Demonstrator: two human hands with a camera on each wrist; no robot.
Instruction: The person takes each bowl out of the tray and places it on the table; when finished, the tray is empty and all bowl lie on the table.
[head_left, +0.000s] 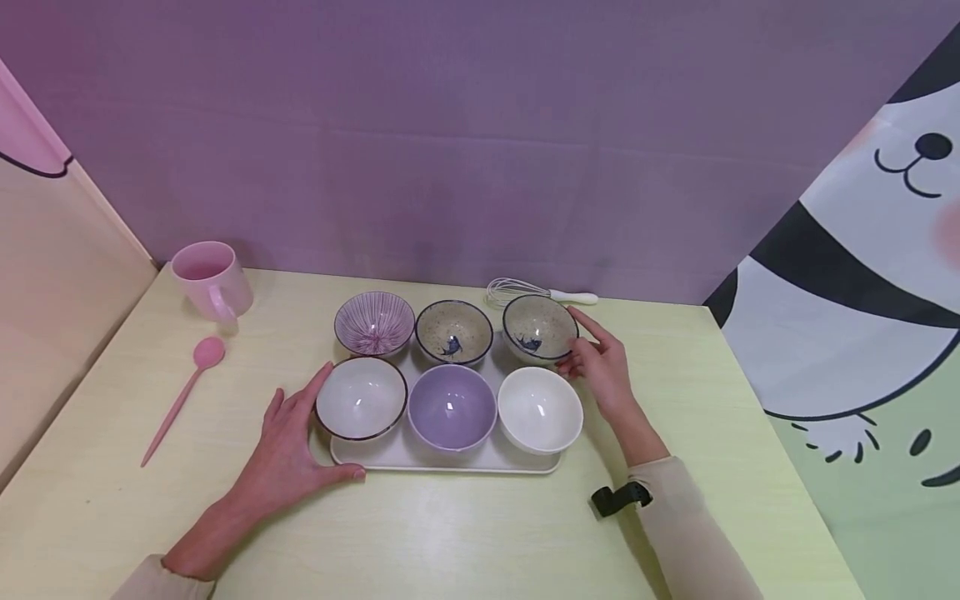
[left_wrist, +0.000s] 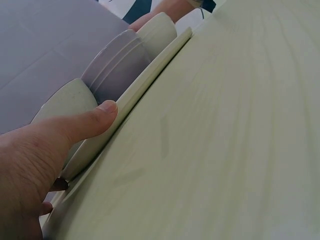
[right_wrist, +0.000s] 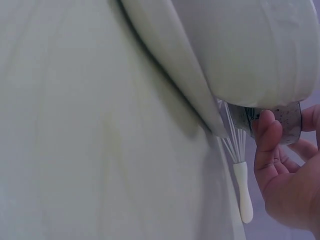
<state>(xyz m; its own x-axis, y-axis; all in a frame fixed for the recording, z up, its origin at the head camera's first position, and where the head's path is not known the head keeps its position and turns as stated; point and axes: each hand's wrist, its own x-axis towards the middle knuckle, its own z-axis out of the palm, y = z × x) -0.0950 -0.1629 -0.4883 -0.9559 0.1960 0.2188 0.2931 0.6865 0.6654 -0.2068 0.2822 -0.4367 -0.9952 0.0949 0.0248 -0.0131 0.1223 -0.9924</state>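
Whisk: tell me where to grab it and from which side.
Grip the slim white handle, probably from the right: it points that way, its end reaching past the back right bowl, while the wire head lies behind the bowls.

- Speckled bowl with a blue picture inside, open side up, at the back right.
- White tray, flat on the desk.
- Dark-rimmed white bowl, front left on the tray.
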